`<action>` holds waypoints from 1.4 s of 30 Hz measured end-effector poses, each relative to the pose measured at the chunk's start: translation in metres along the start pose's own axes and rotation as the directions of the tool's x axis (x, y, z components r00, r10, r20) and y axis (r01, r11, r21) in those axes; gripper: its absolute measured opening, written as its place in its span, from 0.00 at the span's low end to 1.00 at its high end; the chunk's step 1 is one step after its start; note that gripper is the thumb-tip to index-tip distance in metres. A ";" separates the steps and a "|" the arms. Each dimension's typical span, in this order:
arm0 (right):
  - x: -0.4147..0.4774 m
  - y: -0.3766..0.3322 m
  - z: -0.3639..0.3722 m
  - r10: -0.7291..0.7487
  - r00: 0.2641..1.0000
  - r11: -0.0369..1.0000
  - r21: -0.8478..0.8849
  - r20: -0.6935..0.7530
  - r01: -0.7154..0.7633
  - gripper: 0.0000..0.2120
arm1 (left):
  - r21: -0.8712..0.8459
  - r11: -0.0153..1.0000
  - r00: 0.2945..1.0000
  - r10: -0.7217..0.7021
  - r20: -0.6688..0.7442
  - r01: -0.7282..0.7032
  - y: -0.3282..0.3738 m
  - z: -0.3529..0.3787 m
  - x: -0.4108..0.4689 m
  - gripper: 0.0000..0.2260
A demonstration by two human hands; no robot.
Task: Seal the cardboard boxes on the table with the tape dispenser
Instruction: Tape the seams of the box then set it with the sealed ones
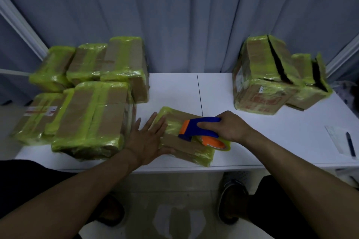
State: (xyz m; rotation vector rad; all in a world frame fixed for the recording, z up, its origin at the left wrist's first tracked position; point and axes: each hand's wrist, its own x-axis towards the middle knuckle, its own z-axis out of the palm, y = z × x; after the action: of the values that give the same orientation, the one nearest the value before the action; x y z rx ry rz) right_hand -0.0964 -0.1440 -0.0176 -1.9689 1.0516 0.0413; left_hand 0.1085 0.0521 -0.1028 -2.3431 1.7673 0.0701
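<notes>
A flat cardboard box [174, 122] banded with yellow-green tape lies near the table's front edge, in the middle. My left hand [147, 139] presses flat on its left side, fingers spread. My right hand [231, 128] grips the blue and orange tape dispenser [200, 128], whose nose rests on the box top. Its yellow-green tape roll [217, 144] hangs over the box's right end.
Several taped boxes [91, 114] are piled on the left of the white table [272, 132]. Two boxes [266, 77] with open top seams stand at the back right. A paper sheet with a pen [349, 143] lies at the right edge. Curtains hang behind.
</notes>
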 end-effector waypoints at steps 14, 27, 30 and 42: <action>0.015 -0.018 0.023 -0.034 0.999 0.998 0.057 0.039 0.032 0.23 | -0.274 0.954 0.992 0.114 -0.058 -0.125 -0.002 0.015 0.016 0.51; -0.014 0.007 -0.018 0.020 1.000 1.000 -0.009 -0.018 -0.021 0.26 | -0.213 0.970 0.993 0.116 -0.037 -0.121 0.003 0.019 0.020 0.48; -0.017 0.014 -0.019 0.038 0.999 0.999 -0.035 -0.015 -0.038 0.26 | -0.208 0.970 0.992 0.118 -0.053 -0.127 0.002 0.018 0.021 0.48; 0.009 -0.011 0.015 -0.025 0.999 0.999 -0.046 0.026 0.026 0.25 | -0.275 0.961 0.999 0.031 -0.036 -0.039 -0.024 -0.007 0.026 0.46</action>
State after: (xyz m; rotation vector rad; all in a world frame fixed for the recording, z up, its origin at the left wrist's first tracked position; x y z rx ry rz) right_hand -0.0774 -0.1362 -0.0230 -2.0182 1.0168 0.0777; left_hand 0.1379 0.0318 -0.0966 -2.5116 1.9239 0.3067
